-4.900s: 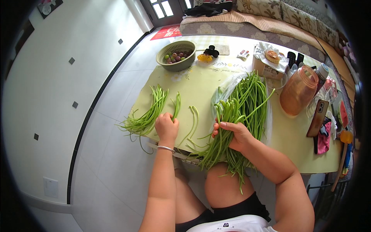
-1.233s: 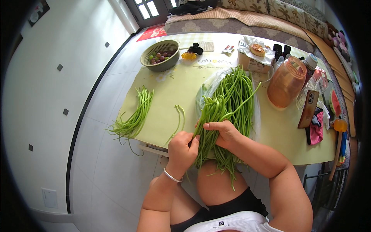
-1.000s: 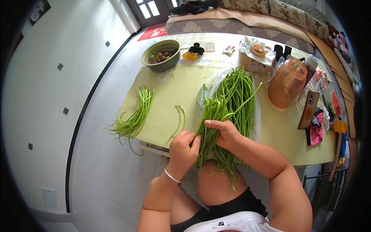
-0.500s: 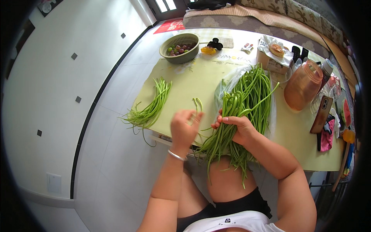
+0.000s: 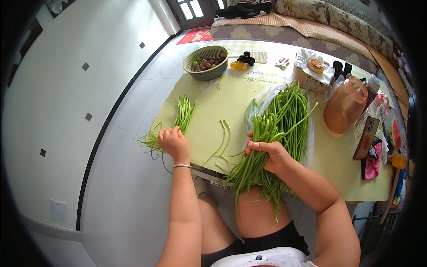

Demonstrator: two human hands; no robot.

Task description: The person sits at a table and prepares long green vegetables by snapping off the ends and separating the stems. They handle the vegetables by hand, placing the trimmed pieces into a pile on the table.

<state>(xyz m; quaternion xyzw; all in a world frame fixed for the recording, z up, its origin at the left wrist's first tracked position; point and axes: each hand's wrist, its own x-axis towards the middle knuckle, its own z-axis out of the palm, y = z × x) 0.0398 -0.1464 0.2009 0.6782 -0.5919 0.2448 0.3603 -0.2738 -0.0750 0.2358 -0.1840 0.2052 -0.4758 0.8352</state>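
Main bundle: our long green stems lie over a plastic bag, ends drooping past the near edge of the table; clock directions start here.
Loose stems: nine o'clock, between the main bundle and the smaller pile.
Smaller pile: between nine and ten o'clock, partly under our left hand.
Crowding the far side: colander of grapes at ten-thirty, pastry-topped box at one, jug at two, phone at three.
Right hand: thumb and fingers clamped round the main bundle's near part.
Left hand: knuckles up, fingers together over the smaller pile; whether they pinch any, we cannot tell.
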